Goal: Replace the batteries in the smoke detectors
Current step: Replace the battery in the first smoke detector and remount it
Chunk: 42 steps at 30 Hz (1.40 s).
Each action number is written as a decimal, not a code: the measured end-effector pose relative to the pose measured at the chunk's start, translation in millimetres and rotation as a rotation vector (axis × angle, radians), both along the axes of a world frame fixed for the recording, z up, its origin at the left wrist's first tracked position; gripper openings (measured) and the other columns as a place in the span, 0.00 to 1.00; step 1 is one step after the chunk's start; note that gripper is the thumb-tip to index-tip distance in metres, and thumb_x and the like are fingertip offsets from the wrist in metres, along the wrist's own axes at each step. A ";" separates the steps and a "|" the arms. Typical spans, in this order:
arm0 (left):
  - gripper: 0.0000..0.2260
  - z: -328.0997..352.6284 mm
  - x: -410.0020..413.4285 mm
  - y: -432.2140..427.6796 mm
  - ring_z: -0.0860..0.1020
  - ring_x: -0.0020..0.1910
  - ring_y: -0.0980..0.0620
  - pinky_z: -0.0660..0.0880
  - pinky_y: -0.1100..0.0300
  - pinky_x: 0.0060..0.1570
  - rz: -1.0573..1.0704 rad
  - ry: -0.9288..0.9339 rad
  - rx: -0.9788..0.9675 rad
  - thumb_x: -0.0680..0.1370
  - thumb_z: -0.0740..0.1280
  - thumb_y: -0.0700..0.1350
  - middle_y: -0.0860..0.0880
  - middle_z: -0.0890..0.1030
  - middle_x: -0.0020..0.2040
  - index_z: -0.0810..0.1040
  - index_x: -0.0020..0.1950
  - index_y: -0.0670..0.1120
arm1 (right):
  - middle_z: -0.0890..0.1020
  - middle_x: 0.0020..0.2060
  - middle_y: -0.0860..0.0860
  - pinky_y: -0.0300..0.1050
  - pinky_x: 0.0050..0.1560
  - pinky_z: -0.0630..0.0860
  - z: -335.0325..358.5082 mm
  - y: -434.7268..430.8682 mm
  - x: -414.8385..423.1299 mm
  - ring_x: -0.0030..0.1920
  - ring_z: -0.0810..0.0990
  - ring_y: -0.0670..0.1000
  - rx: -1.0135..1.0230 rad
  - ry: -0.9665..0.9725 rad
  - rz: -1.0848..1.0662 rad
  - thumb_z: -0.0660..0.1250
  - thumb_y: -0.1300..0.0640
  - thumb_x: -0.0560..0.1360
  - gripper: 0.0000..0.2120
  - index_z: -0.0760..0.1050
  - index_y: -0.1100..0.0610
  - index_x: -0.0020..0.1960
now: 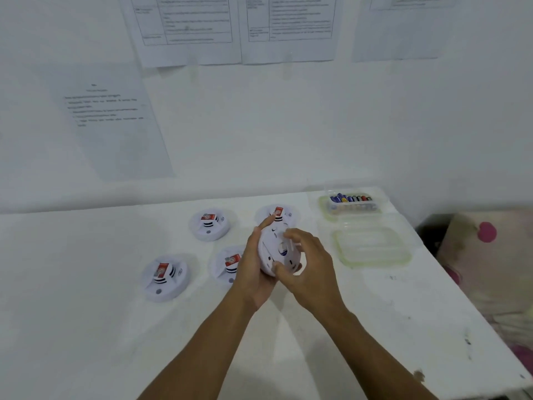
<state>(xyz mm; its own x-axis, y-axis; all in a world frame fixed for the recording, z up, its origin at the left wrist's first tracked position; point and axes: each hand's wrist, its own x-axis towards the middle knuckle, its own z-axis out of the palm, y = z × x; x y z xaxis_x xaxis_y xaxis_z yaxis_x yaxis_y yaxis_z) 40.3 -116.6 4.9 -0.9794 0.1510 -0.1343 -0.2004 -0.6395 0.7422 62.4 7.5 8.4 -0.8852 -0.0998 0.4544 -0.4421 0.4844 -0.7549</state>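
I hold a white round smoke detector (pixel 275 249) up above the table, its back side facing me. My left hand (pixel 253 269) cups it from the left and below, fingers curled round its rim. My right hand (pixel 305 264) grips its right side, thumb and fingers pinching the back plate. Several more white detectors with red stickers lie face up on the table: one at the far left (pixel 164 277), one behind it (pixel 210 224), one partly hidden behind my left hand (pixel 227 264), one behind the held detector (pixel 278 213).
A clear plastic box (pixel 350 202) with several batteries stands at the back right of the white table (pixel 86 327). Its lid (pixel 372 246) lies in front of it. Printed sheets hang on the wall. A pink patterned cloth (pixel 490 255) lies past the table's right edge.
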 end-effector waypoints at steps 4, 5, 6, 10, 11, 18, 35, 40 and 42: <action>0.22 -4.6 -2.6 -9.2 0.75 0.67 0.44 0.69 0.44 0.68 -0.039 0.002 -0.030 0.78 0.59 0.58 0.45 0.76 0.69 0.72 0.71 0.55 | 0.79 0.55 0.38 0.38 0.56 0.76 0.3 0.9 3.7 0.56 0.78 0.41 0.033 0.013 -0.019 0.70 0.49 0.68 0.23 0.74 0.49 0.63; 0.22 -4.9 -4.0 -11.0 0.75 0.67 0.44 0.69 0.44 0.68 -0.041 0.009 -0.036 0.79 0.58 0.59 0.46 0.76 0.69 0.72 0.71 0.55 | 0.82 0.53 0.40 0.38 0.54 0.78 1.1 3.9 3.5 0.53 0.80 0.41 0.011 0.034 -0.022 0.70 0.52 0.69 0.20 0.75 0.51 0.61; 0.21 -4.3 -5.3 -13.1 0.75 0.67 0.43 0.69 0.43 0.68 -0.033 0.018 -0.037 0.80 0.56 0.58 0.46 0.77 0.68 0.73 0.70 0.55 | 0.83 0.49 0.41 0.37 0.51 0.79 2.8 7.8 2.9 0.50 0.81 0.40 -0.019 0.051 -0.026 0.71 0.57 0.70 0.18 0.76 0.52 0.59; 0.17 -1.8 -11.1 -26.5 0.78 0.63 0.42 0.74 0.39 0.60 0.035 -0.007 0.040 0.82 0.55 0.56 0.48 0.80 0.64 0.76 0.66 0.55 | 0.83 0.40 0.42 0.31 0.41 0.77 9.2 33.5 -8.6 0.40 0.82 0.41 -0.139 0.015 -0.055 0.70 0.65 0.72 0.13 0.78 0.52 0.53; 0.17 -1.8 -12.0 -30.8 0.78 0.63 0.41 0.75 0.39 0.57 0.053 -0.018 0.048 0.82 0.55 0.55 0.47 0.79 0.65 0.76 0.67 0.55 | 0.84 0.40 0.42 0.31 0.40 0.76 7.6 41.2 -13.8 0.40 0.82 0.41 -0.136 -0.022 -0.049 0.70 0.65 0.73 0.12 0.78 0.50 0.52; 0.18 0.9 -11.1 -40.5 0.77 0.62 0.40 0.76 0.38 0.54 0.149 -0.037 0.066 0.82 0.57 0.55 0.45 0.79 0.65 0.74 0.70 0.52 | 0.85 0.43 0.45 0.27 0.43 0.71 -32.3 70.8 -53.6 0.40 0.79 0.32 0.205 -0.188 0.066 0.68 0.67 0.75 0.10 0.83 0.55 0.50; 0.21 -2.4 -5.1 -18.6 0.72 0.68 0.37 0.69 0.35 0.65 0.040 -0.085 0.208 0.79 0.58 0.56 0.42 0.78 0.66 0.76 0.68 0.50 | 0.78 0.63 0.47 0.44 0.64 0.71 -37.2 59.7 -50.4 0.62 0.75 0.47 0.258 -0.178 0.080 0.71 0.58 0.73 0.23 0.73 0.52 0.68; 0.23 1.1 -9.6 -4.7 0.74 0.65 0.40 0.66 0.40 0.69 0.030 -0.049 0.153 0.78 0.59 0.56 0.41 0.77 0.67 0.74 0.70 0.48 | 0.75 0.62 0.42 0.39 0.62 0.70 0.5 36.6 -33.3 0.63 0.72 0.44 0.057 -0.002 0.059 0.71 0.56 0.71 0.24 0.71 0.49 0.66; 0.21 2.9 -10.8 2.6 0.76 0.63 0.40 0.68 0.42 0.67 0.039 -0.023 0.128 0.80 0.57 0.55 0.41 0.77 0.67 0.74 0.69 0.48 | 0.74 0.63 0.41 0.34 0.60 0.69 9.7 24.5 -25.4 0.64 0.70 0.42 0.081 0.024 0.091 0.71 0.54 0.70 0.26 0.70 0.48 0.67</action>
<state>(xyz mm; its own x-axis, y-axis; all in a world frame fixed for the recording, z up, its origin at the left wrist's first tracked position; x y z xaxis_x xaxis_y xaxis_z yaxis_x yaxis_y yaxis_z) 29.6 -114.0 7.8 -0.9817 0.1305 -0.1389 -0.1898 -0.7361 0.6497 36.9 32.1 18.1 -0.8600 -0.2161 0.4622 -0.5040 0.5003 -0.7040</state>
